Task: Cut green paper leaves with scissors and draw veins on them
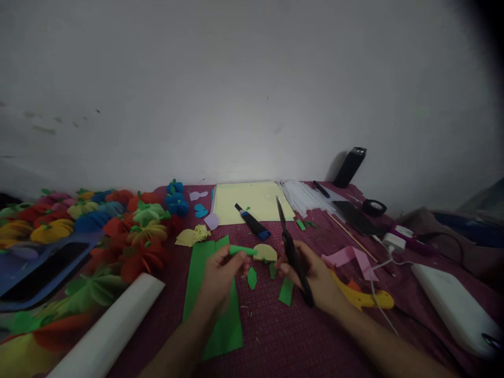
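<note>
My left hand (220,275) pinches a small narrow roll of green paper (242,250) between thumb and fingers. Black scissors (290,244) are gripped in my right hand (311,273), their blades pointing up and away from me. Beneath my left hand and forearm lies a large green paper sheet (226,331). Between the two hands, a green paper leaf (252,278) and a pale yellow half-round paper piece (265,252) rest on the maroon cloth. A green paper strip (286,291) lies just below the scissors.
Several colourful paper pumpkins (145,226) crowd the left. A utility knife (254,223) lies before the yellow paper sheets (252,199). White sticks (303,197), a black bottle (350,167), a yellow glue gun (366,299) and a white power bank (452,304) are on the right. A white roll (114,325) is at front left.
</note>
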Action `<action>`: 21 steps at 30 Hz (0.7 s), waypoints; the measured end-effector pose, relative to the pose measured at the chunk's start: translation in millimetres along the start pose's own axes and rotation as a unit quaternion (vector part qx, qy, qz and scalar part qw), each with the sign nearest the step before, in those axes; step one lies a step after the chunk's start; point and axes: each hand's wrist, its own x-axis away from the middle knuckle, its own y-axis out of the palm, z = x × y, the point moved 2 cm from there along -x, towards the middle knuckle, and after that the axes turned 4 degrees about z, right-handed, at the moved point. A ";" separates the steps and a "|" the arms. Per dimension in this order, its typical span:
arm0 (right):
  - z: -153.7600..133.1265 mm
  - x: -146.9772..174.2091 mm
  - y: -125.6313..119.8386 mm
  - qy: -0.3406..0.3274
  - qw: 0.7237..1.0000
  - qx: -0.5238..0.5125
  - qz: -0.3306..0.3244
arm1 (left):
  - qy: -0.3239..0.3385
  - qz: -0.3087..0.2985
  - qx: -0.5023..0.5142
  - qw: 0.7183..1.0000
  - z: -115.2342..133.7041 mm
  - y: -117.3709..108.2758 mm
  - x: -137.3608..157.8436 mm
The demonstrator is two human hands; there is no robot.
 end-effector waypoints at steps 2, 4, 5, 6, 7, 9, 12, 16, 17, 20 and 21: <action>-4.8 -3.7 -9.5 0.020 0.997 0.065 -0.046 | 0.080 0.060 0.018 0.995 9.2 -8.4 -4.8; -10.5 -3.9 -16.4 0.013 0.984 0.155 -0.090 | 0.122 0.080 0.054 0.988 15.3 -13.3 -5.8; -13.1 -2.4 -18.0 0.004 0.974 0.198 -0.109 | 0.136 0.078 0.074 0.985 17.4 -14.5 -5.1; -15.6 0.1 -18.4 -0.007 0.963 0.239 -0.126 | 0.147 0.071 0.090 0.983 19.0 -15.1 -4.1; -17.6 3.4 -17.5 -0.020 0.951 0.276 -0.140 | 0.155 0.066 0.101 0.980 20.0 -15.4 -2.9; -20.1 11.2 -13.2 -0.044 0.926 0.333 -0.171 | 0.159 0.079 0.109 0.978 20.4 -16.2 -1.3; -20.1 22.1 -6.3 -0.058 0.897 0.393 -0.195 | 0.152 0.118 0.103 0.976 18.2 -17.3 -1.6; -15.5 30.5 -0.5 -0.068 0.876 0.438 -0.189 | 0.144 0.128 0.087 0.977 12.8 -16.6 -3.2; -13.6 31.8 0.9 -0.073 0.871 0.448 -0.187 | 0.135 0.129 0.080 0.979 11.0 -16.1 -3.4; -6.1 35.5 5.8 -0.086 0.853 0.483 -0.176 | 0.121 0.137 0.036 0.982 6.8 -13.7 -3.9; -3.6 36.8 7.4 -0.092 0.848 0.492 -0.175 | 0.131 0.141 0.017 0.981 6.2 -12.9 -4.1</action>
